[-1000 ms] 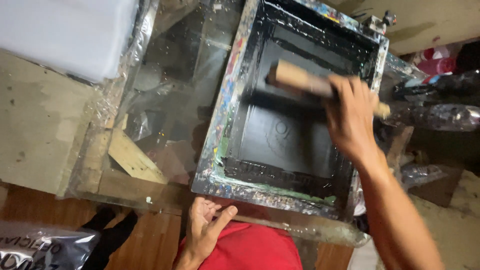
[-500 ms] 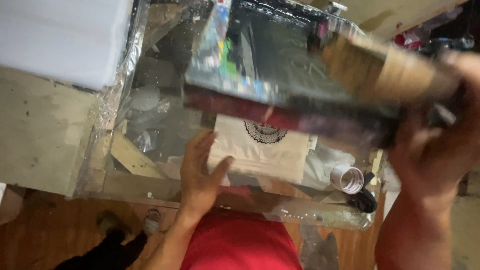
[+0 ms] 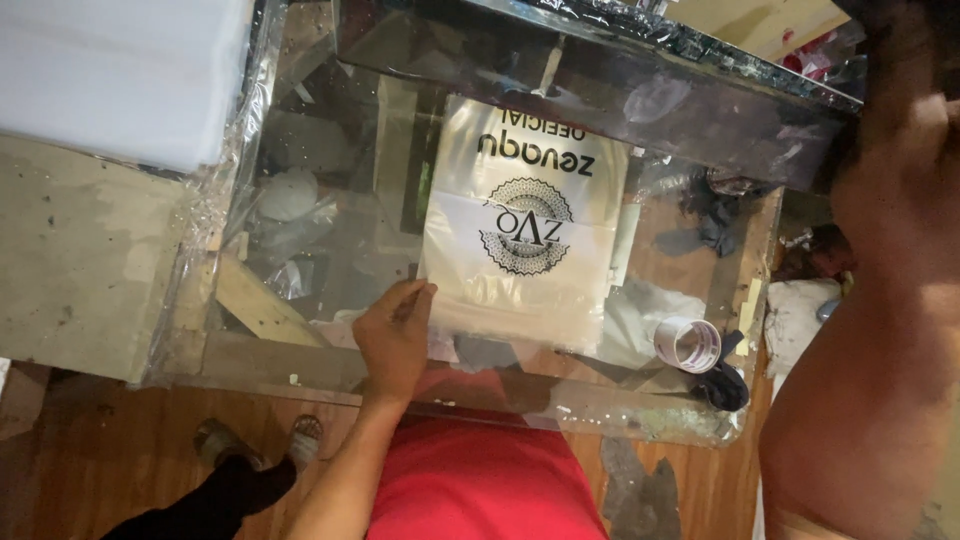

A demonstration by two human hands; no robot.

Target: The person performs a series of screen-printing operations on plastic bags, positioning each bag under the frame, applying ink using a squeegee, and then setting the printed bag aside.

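A white plastic bag [image 3: 520, 240] with a black round emblem and black lettering lies flat on the glass table [image 3: 330, 170]. My left hand [image 3: 393, 338] rests on the glass with its fingertips on the bag's lower left corner. The dark printing screen frame [image 3: 600, 75] is tilted up over the far side of the bag. My right hand [image 3: 900, 150] is raised at the top right against the frame's right end; its fingers are hidden, so its grip is unclear.
A roll of tape [image 3: 688, 343] and dark rags lie under the glass at the right. A stack of white sheets [image 3: 110, 70] sits at top left on a worn board [image 3: 80, 270]. Wooden floor and sandalled feet [image 3: 250, 440] show below.
The screen frame, flat on the table a second ago, has been lifted and tilted up, uncovering the printed bag. My left hand moved from the table's near edge onto the bag's corner.
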